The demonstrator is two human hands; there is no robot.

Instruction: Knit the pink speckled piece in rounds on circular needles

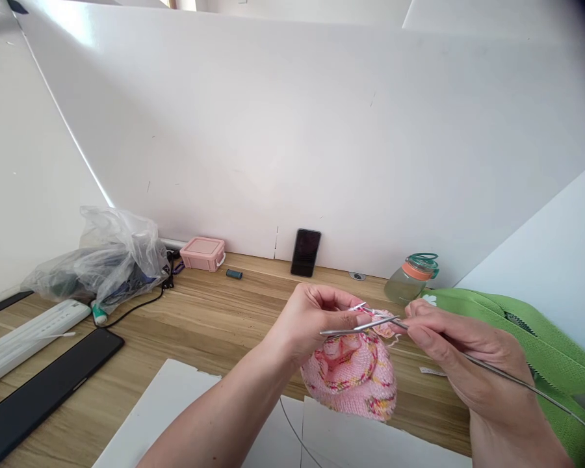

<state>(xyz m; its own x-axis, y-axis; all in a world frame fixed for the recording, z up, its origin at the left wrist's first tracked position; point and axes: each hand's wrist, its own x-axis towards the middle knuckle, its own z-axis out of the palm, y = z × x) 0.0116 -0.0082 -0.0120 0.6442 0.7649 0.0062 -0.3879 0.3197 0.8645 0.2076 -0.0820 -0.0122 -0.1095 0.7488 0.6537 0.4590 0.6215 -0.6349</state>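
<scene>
While L hand [299,322] pinches pink knitting [351,393] & R hand [475,344] holds needle [548,397], pwr strip [29,344] marks look unreadable.

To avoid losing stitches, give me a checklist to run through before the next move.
1. Left hand holding the pink knitting: ok.
2. Right hand gripping a metal needle: ok.
3. Every stitch seated: cannot tell, fingers cover part of the work.
4. Yarn free of tangles: cannot tell, too little of its run shows.
5. Bottle apart from the knitting: ok, it stands behind.
6. Phone apart from both hands: ok, propped near the white panel.
</scene>
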